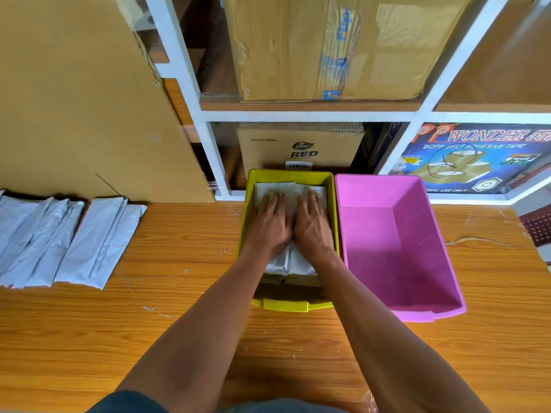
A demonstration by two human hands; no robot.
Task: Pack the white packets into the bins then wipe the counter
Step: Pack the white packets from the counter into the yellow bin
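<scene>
Left hand [269, 225]: flat, fingers straight, pressing packets [286, 260] inside yellow bin [290, 305].
Right hand [313, 226]: flat, pressing alongside.
Pink bin [417, 311]: just right.

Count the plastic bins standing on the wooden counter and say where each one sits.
2. The yellow bin sits mid-counter, both hands inside pressing white packets; the pink bin stands directly right of it.

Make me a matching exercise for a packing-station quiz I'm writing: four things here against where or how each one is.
1. yellow bin
2. pink bin
3. loose white packets
4. Both hands: left hand, right hand

A. holds nothing
B. lying on the counter's left side
C. pressing flat on packets
D. holds white packets

Pairs: 1-D, 2-A, 3-B, 4-C
</scene>
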